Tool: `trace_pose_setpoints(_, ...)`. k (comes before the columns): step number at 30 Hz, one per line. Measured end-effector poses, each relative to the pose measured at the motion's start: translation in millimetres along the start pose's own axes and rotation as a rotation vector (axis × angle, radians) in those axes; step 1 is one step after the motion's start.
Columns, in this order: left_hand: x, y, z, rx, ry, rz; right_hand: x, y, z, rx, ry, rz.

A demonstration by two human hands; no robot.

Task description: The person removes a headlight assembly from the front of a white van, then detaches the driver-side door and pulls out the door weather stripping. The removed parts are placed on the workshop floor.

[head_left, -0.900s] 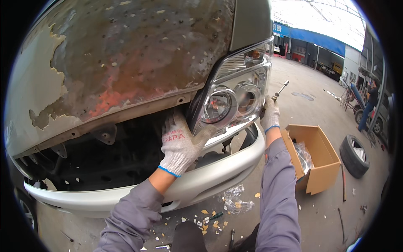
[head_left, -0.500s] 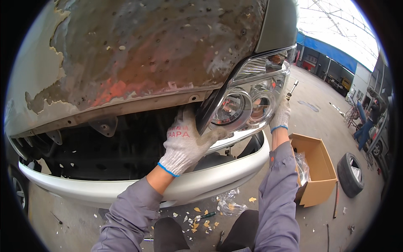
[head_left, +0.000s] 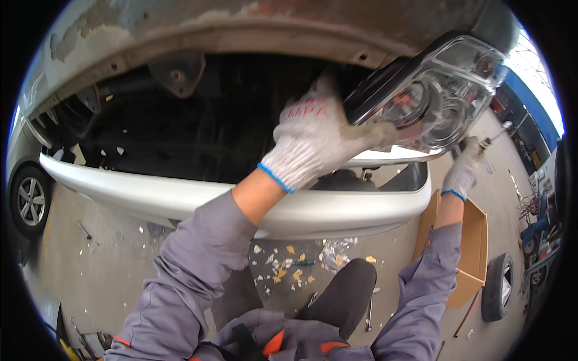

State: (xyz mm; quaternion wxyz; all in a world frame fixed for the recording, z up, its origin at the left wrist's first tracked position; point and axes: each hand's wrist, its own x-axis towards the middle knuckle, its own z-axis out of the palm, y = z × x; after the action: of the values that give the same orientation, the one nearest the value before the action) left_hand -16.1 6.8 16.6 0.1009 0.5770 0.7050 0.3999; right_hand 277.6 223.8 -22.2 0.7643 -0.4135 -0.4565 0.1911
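Observation:
A clear headlight [head_left: 448, 99] sits at the front corner of a car body. My left hand [head_left: 316, 129], in a white knit glove with a blue cuff, grips its inner lower edge, thumb along the lens and fingers reaching behind, partly hidden. Just below the headlight's outer corner, my gloved right hand [head_left: 463, 171] is closed around a shiny metal ratchet wrench [head_left: 498, 133], its head pointing up and outward. Beneath both hands runs the white bumper [head_left: 241, 207], with a dark open cavity [head_left: 198, 135] behind it.
An open cardboard box [head_left: 475, 240] stands at the right, beside a tire [head_left: 498, 286]. Paint flakes [head_left: 280, 274], crumpled clear plastic [head_left: 337, 253] and a green-handled screwdriver [head_left: 304, 262] lie on the floor below the bumper. Another car's wheel [head_left: 30, 198] shows at left.
My view has tipped downward, showing more floor and my lap. My right hand with the ratchet wrench has dropped lower relative to the headlight; my left hand keeps its grip.

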Motion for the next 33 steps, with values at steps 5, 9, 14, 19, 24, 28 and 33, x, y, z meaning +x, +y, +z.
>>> trace_pose_setpoints(5, -4.4, -15.1, -16.5, 0.051, 0.099, 0.033, -123.2, -113.5, -38.9, -0.293, -0.35, -0.214)
trace_pose_setpoints(9, 15.5, -18.6, -12.2, -0.019, -0.004, 0.185, -177.6, -169.1, -68.8, -0.423, -0.536, -0.274)
trace_pose_setpoints(14, 19.0, -19.0, -22.1, 0.015, -0.114, 0.192, -190.9, -213.7, -40.0, -0.849, -0.679, -0.633)
trace_pose_setpoints(19, 14.3, -21.2, -24.8, -0.096, -0.077, 0.246, -208.9, -241.7, -15.1, -1.016, -0.604, -0.875)
trace_pose_setpoints(24, 8.3, -25.6, -39.3, -0.077, -0.24, 0.231, -222.4, -255.6, -4.5, -1.067, -0.624, -0.932)
trace_pose_setpoints(28, 8.5, -29.1, -36.7, -0.108, -0.284, 0.262, -224.5, -261.7, 16.0, -1.152, -0.594, -1.014)
trace_pose_setpoints(33, 6.6, -32.9, -38.5, -0.192, -0.233, 0.227, -216.8, -248.8, 40.4, -1.238, -0.548, -1.175)
